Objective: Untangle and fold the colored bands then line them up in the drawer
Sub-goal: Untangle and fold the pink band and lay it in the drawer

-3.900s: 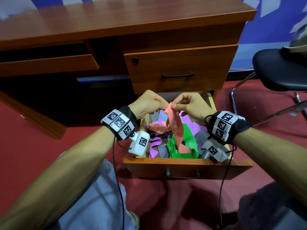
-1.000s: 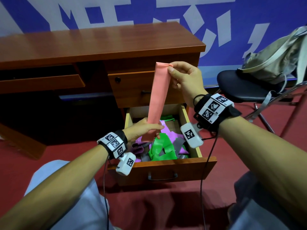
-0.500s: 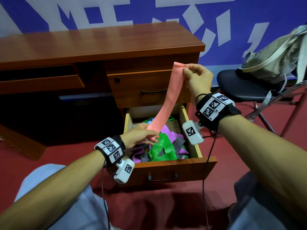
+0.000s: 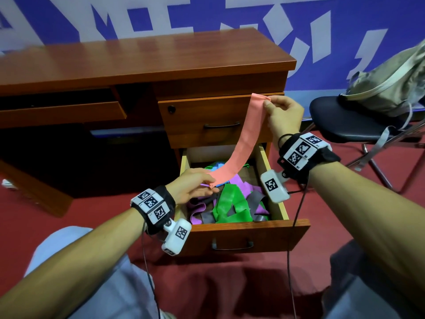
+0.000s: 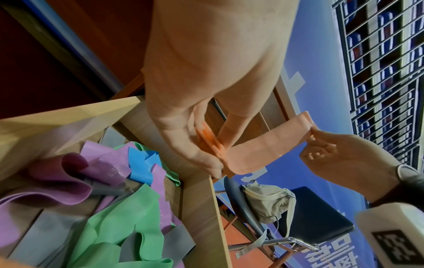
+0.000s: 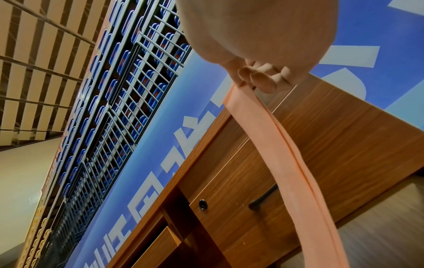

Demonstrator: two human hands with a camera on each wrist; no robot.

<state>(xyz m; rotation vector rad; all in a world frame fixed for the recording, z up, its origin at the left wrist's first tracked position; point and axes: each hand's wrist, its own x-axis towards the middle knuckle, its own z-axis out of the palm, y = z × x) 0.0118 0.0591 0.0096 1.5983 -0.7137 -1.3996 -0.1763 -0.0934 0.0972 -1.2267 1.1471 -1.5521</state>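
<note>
The salmon band point(image 4: 244, 143) is stretched flat between both hands above the open drawer point(image 4: 248, 231). The right hand point(image 4: 284, 116) pinches the band's upper end between thumb and fingers, level with the closed drawer point(image 4: 207, 118) of the desk point(image 4: 138, 58). The left hand point(image 4: 193, 186) pinches the lower end over the open drawer's left side. Inside the open drawer lie loose, tangled bands: a green band point(image 4: 231, 207), a purple band point(image 4: 197, 211), a grey band point(image 4: 256, 200) and a blue band point(image 5: 140, 166). A chair point(image 4: 345, 125) carrying a bag point(image 4: 391, 88) stands to the right of the desk
</note>
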